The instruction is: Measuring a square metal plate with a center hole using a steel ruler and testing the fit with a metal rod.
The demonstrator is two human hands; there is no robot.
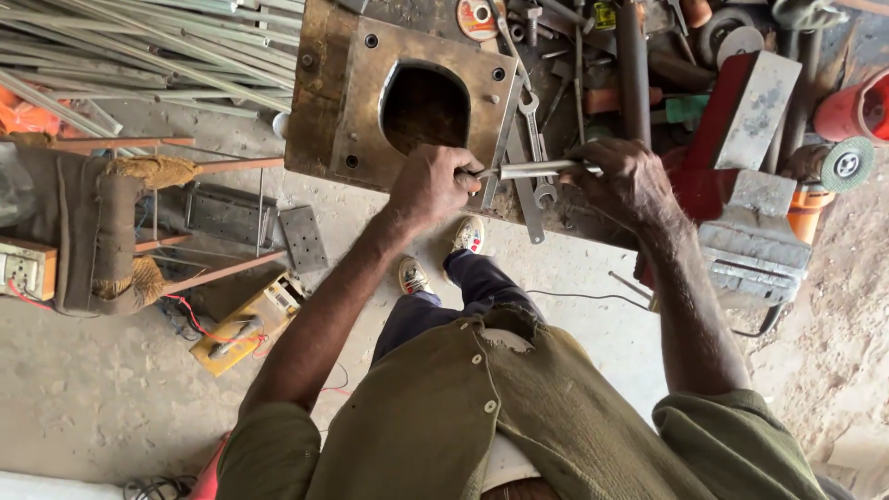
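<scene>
A dusty workshop with a pale concrete floor (111,389) is seen from above, and a rusty, cluttered metal desk (319,120) fills the upper middle of the view. At the near edge of this desk a short, bright steel rod (537,169) is held level between both hands, just above a long flat grey steel bar (525,190) and some open-ended spanners (532,111). The left hand (431,185) is closed into a fist, its grip clamped around the rod's left end; the right hand (625,181) is curled over the right end, fingers pinched together on it. The rod appears to be held at both ends so that it is steadied over the desk edge, though what is being done to it cannot be told.

Just behind the left hand a thick brown steel plate (352,83) with a rounded opening and bolt holes is laid flat on the desk. To the right of the right hand a worn red bench vise (750,194) is fixed at the desk corner, presumably to keep it within reach, and an orange angle grinder with a green-grey disc (838,171) is rested beside it. Further back, loose tools, pipes and cutting discs are heaped.

On the floor to the left, a bundle of thin pale metal rods (139,56) is stored lengthwise, a perforated grey plate (303,238) lies flat, and a yellow box-shaped power tool (245,324) with red wires sits lower down. The person's shoes (444,255) are planted close under the desk.
</scene>
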